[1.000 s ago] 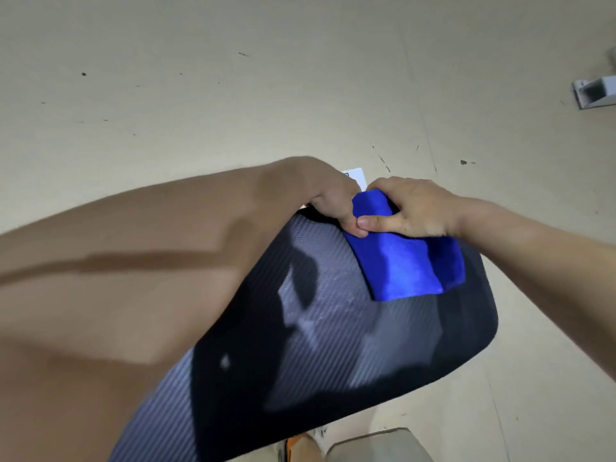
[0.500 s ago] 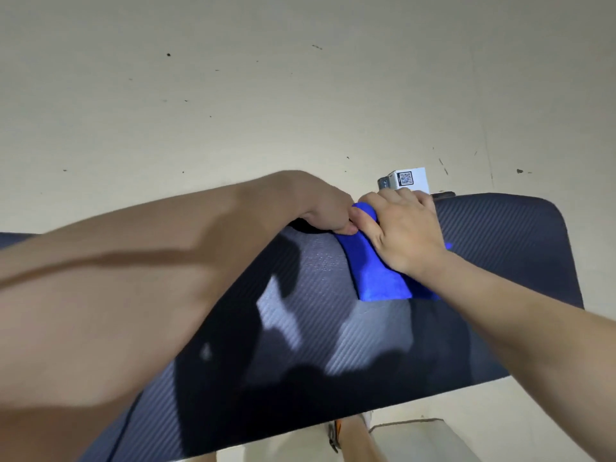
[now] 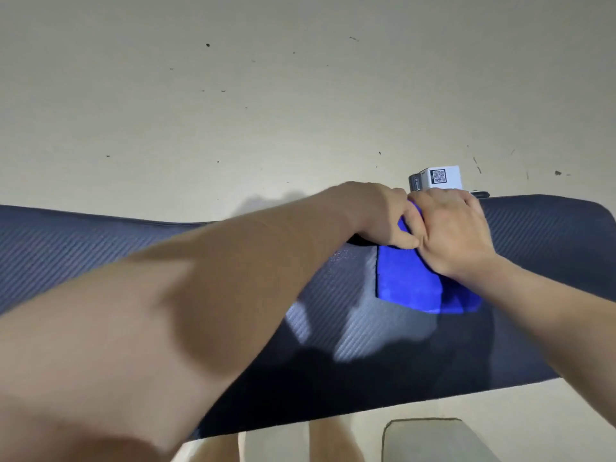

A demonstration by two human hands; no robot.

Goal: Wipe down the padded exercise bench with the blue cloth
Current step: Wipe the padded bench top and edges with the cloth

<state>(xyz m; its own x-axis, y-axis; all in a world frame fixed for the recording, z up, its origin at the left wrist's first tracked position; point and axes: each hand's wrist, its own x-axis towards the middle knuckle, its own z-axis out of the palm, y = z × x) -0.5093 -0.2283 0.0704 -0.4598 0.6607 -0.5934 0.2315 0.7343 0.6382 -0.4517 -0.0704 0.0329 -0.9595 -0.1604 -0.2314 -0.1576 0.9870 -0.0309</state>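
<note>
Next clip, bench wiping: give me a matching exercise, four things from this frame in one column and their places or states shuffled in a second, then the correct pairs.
Things:
1. folded blue cloth
2. dark woven-pattern padded bench
3. small white box with a QR code
4. right hand

Places or states:
A. on the floor beyond the bench's far edge
B. spans the view from left to right
C. lies on the bench, far end under both hands
D. pressed palm-down on the cloth

Pairs: 1-C, 2-B, 3-A, 4-D
</note>
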